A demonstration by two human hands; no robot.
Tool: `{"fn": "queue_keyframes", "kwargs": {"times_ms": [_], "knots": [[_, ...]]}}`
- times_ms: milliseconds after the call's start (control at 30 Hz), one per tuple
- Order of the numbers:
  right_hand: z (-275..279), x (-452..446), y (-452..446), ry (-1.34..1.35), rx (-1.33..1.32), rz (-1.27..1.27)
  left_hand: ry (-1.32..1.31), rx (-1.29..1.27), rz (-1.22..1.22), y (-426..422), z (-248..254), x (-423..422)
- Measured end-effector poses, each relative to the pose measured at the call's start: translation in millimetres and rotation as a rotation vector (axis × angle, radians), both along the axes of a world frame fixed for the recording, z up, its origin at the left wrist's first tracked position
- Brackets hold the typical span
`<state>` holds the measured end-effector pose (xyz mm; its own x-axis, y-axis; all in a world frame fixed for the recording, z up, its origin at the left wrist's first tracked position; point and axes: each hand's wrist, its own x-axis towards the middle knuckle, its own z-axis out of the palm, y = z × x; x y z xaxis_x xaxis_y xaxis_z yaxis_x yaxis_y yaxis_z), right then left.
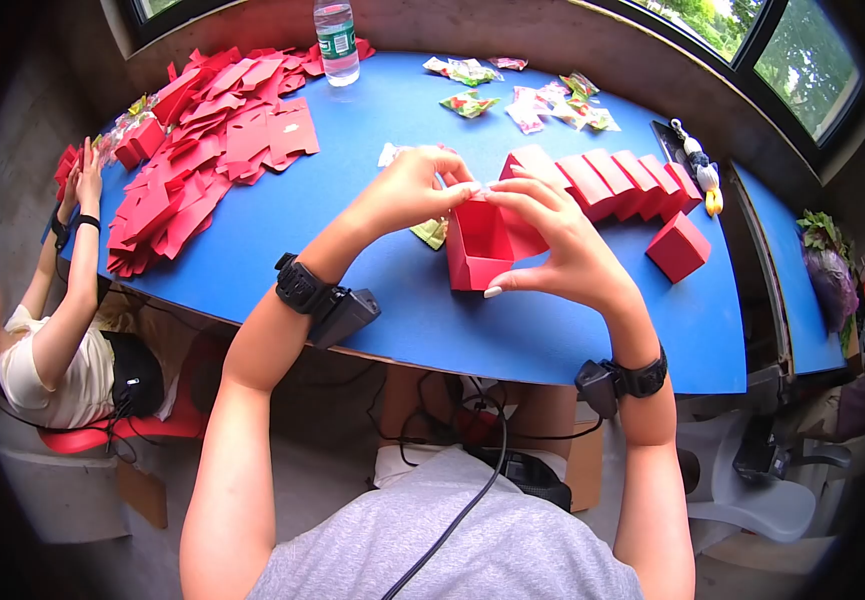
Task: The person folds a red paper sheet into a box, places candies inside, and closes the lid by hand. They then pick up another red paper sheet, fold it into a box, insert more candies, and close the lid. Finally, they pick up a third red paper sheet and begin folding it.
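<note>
- I have the left hand (412,190) pinching a pale scrap (483,189) above the red box (480,248);
- right hand (580,250) curled, gripping the box;
- likely filling; next calls for steadiness

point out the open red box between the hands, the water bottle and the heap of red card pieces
Open red box (482,240): head view, on its inside.
Water bottle (338,43): head view, on its label.
Heap of red card pieces (220,135): head view, around its middle.
</note>
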<state>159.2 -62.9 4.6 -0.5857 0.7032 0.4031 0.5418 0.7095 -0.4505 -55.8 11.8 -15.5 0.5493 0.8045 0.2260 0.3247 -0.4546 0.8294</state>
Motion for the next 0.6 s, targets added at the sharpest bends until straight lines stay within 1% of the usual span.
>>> {"fn": "queue_keyframes", "kwargs": {"times_ms": [33, 67, 100, 133, 167, 233, 267, 333, 400, 467, 567, 600], "knots": [[0.0, -0.2, -0.3, -0.068, 0.047, -0.036, -0.002, 0.004, 0.002, 1.2, 1.5, -0.4], [-0.1, -0.1, -1.9, -0.125, 0.052, -0.060, 0.059, -0.141, -0.057, 1.5, 2.4, -0.6], [-0.9, -0.1, -1.7, -0.125, 0.051, -0.060, 0.121, -0.287, -0.116, 2.1, 2.8, -1.0], [-2.2, -0.4, -1.5, -0.159, 0.079, -0.070, 0.157, -0.292, -0.174, 5.1, 2.0, -3.2], [-3.4, -0.9, -1.6, -0.192, 0.107, -0.078, 0.157, -0.294, -0.173, 8.4, 0.6, -5.1], [-3.4, -2.0, -2.6, -0.178, 0.109, -0.063, 0.112, -0.327, -0.254, 12.6, -2.1, -7.2], [-3.2, -2.1, -3.0, -0.163, 0.115, -0.050, 0.113, -0.329, -0.254, 11.1, -2.7, -6.3], [-3.6, -1.7, -2.2, -0.147, 0.093, -0.017, -0.025, -0.385, -0.234, 8.2, -2.4, -3.7], [-2.9, -1.2, -2.8, -0.128, 0.075, 0.013, -0.017, -0.405, -0.235, 10.5, -2.4, -5.9], [-2.6, -1.6, -6.5, -0.080, -0.052, 0.060, -0.007, -0.425, -0.237, 12.0, -2.5, -7.0], [-8.3, -4.7, -4.5, -0.096, -0.054, 0.060, -0.020, -0.449, -0.255, 11.6, 0.3, -9.4], [-9.5, -7.1, -5.4, -0.117, -0.040, 0.031, 0.026, -0.410, -0.219, 12.4, 5.3, -11.5]]}}
